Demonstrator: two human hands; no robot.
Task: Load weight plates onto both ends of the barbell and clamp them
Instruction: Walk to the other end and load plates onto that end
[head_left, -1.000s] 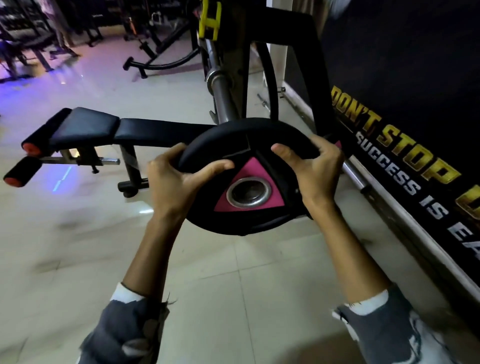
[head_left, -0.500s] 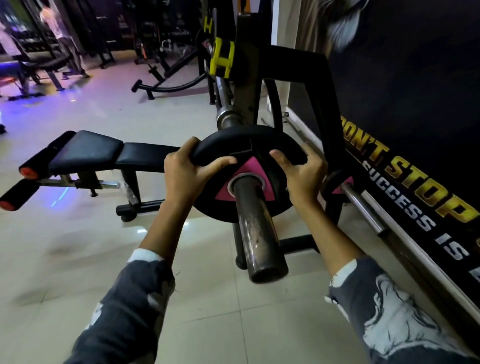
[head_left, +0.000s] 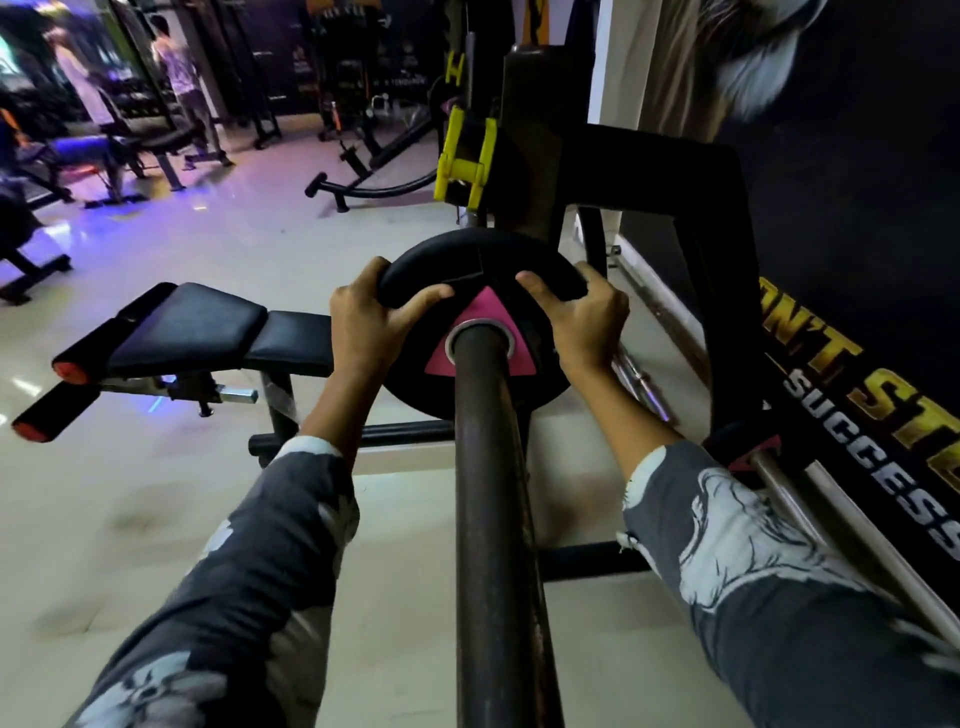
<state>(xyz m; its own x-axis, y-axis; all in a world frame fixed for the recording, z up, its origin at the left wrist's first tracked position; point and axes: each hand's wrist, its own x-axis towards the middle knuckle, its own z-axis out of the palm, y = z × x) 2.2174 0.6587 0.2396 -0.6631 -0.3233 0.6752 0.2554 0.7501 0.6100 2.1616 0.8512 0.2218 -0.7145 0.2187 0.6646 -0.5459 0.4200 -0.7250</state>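
Observation:
A black weight plate (head_left: 470, 270) with a pink triangle around its steel hub sits on the barbell sleeve (head_left: 488, 493), which runs from the bottom of the view up through the hub. My left hand (head_left: 371, 325) grips the plate's upper left rim. My right hand (head_left: 584, 319) grips its upper right rim. The plate is far along the sleeve, close to the black rack upright (head_left: 530, 156) with its yellow hook (head_left: 465, 156). No clamp shows on the sleeve.
A black padded bench (head_left: 208, 332) with red-tipped rollers stands to the left. The rack's black frame (head_left: 727, 270) and another plate (head_left: 748, 449) on a steel peg stand to the right, beside a dark lettered wall. People and other machines are at the far left.
The plate went from held free in front of the sleeve end onto the sleeve, then slid further along it toward the rack. Both hands kept their grip on the rim.

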